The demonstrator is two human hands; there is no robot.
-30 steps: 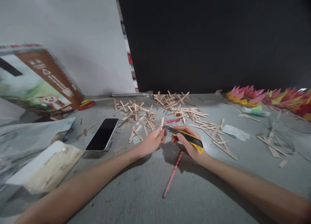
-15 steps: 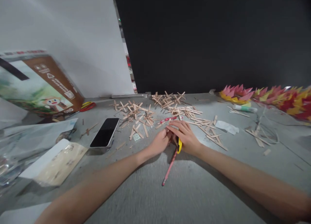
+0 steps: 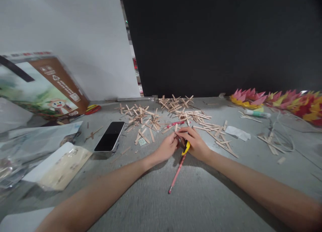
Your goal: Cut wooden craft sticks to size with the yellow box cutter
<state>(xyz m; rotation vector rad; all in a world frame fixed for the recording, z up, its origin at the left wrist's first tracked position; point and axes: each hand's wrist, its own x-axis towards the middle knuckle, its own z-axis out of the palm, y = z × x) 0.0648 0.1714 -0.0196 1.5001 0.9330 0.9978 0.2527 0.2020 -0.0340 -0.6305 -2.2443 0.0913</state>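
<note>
My left hand [image 3: 167, 147] is closed, its thumb and forefinger pinching a small wooden craft stick [image 3: 176, 128] whose tip sticks up between both hands. Against it rest the fingertips of my right hand [image 3: 197, 145]. That hand is closed round a yellow utility knife [image 3: 186, 148]; the blade is hidden. Below the knife a pink pencil [image 3: 177, 175] slants toward me, eraser end nearest, its other end out of sight under the hands. Just beyond the fingers lies a red wrapped strip [image 3: 174, 124]. Crossed craft sticks [image 3: 141, 114] are heaped behind it.
To the left are a black-screened phone [image 3: 110, 136], an open packet [image 3: 61, 166], plastic bags [image 3: 42, 141], scissors with red-yellow handles [image 3: 93, 109] and a printed box [image 3: 52, 88]. On the right, loose sticks [image 3: 221, 138], a glue stick [image 3: 258, 113], a cable [image 3: 293, 141] and folded paper petals [image 3: 249, 98].
My right hand's fingers have lifted and drawn back slightly, so the craft stick's tip and more of the yellow knife show. The view has shifted a little to the left.
</note>
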